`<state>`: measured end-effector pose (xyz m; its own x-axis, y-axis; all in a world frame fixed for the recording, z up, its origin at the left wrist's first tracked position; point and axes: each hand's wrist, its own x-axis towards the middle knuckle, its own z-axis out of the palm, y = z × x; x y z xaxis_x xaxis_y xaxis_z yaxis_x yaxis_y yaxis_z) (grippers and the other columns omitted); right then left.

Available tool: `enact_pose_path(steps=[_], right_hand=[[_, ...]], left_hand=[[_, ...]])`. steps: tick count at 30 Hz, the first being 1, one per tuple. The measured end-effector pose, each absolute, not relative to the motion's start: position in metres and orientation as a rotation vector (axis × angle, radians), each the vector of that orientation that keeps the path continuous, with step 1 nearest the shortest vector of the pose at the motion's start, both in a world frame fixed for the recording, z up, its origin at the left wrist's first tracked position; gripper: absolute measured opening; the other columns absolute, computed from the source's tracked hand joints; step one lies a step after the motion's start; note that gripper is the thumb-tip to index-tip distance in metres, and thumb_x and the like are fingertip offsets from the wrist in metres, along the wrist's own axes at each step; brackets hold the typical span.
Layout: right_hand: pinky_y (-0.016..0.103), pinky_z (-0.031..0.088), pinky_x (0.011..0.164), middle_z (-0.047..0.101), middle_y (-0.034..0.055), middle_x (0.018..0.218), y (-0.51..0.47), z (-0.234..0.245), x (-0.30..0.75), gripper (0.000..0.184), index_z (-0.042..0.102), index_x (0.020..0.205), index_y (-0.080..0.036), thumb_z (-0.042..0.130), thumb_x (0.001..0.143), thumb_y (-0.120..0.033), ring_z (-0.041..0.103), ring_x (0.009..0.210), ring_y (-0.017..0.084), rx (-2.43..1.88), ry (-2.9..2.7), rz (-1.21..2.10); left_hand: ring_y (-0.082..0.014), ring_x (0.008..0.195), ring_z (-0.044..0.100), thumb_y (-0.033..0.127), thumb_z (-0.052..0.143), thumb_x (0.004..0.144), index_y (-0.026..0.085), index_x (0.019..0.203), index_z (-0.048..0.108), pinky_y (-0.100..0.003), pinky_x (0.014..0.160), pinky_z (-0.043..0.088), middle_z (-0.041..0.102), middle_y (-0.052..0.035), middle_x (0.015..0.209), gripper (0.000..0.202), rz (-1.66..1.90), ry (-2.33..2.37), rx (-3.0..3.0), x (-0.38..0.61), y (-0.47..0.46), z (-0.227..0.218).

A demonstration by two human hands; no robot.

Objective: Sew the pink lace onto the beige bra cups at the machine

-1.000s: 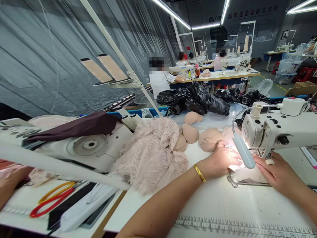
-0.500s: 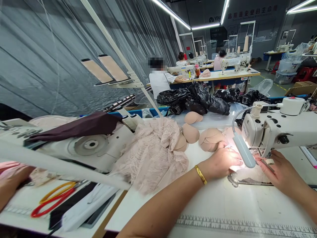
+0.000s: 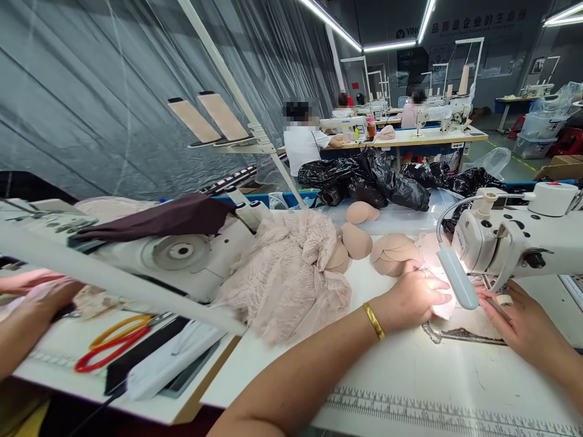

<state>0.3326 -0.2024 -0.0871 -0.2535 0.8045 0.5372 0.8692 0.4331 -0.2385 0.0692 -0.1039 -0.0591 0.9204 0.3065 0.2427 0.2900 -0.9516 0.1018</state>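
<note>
My left hand [image 3: 412, 298], a gold bangle on its wrist, lies with fingers pressed flat on a pale piece of fabric [image 3: 444, 309] under the lamp of the white sewing machine [image 3: 514, 240]. My right hand [image 3: 519, 321] rests on the same piece at the right of the needle area, fingers closed against it beside the presser foot. The fabric is washed out by the lamp's glare. A heap of pink lace fabric [image 3: 285, 273] lies just left of my left forearm. Beige foam cups [image 3: 394, 255] sit behind my left hand.
Another white sewing machine [image 3: 177, 255] with a dark cloth on it stands at the left, where another person's hand [image 3: 34, 309] works. Red and yellow scissors [image 3: 109, 346] lie near the front left. Black bags [image 3: 364, 179] and other workers sit beyond. A printed ruler [image 3: 432, 413] runs along the table's front edge.
The view shifted slightly to the left. My hands stay on the fabric at the needle, with my right hand's fingers drawn in a little closer to the presser foot.
</note>
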Motion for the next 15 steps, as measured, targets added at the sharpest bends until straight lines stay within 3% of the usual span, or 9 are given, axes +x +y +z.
enact_pose_path(steps=[4,9,15], right_hand=[[0.046,0.058,0.091,0.076,0.0093,0.112,-0.205,-0.085,0.331,0.031,0.071,0.103,-0.026,0.042,0.108,-0.037,0.069,0.109,0.030,-1.403,-2.129,-0.152],[0.043,0.057,0.085,0.075,0.0045,0.103,-0.211,-0.086,0.330,0.030,0.068,0.125,-0.034,0.045,0.108,-0.038,0.069,0.096,0.027,-1.437,-2.259,0.051],[0.032,0.049,0.066,0.068,0.0035,0.090,-0.215,-0.074,0.322,0.024,0.072,0.108,-0.031,0.048,0.107,-0.030,0.063,0.081,0.021,-1.306,-2.452,0.305]], left_hand=[[-0.0261,0.114,0.062,0.020,0.064,0.095,0.025,0.112,0.073,-0.045,0.094,0.028,0.075,-0.0042,0.126,0.020,0.459,0.468,3.037,0.069,-0.108,-0.062],[-0.0242,0.098,0.062,0.025,0.063,0.097,0.020,0.097,0.070,-0.045,0.089,0.029,0.074,-0.0028,0.105,0.009,0.464,0.478,3.096,0.068,-0.118,-0.059],[-0.0193,0.083,0.058,0.030,0.055,0.103,0.019,0.087,0.065,-0.047,0.092,0.029,0.069,0.0001,0.089,0.022,0.542,0.331,3.144,0.065,-0.133,-0.058]])
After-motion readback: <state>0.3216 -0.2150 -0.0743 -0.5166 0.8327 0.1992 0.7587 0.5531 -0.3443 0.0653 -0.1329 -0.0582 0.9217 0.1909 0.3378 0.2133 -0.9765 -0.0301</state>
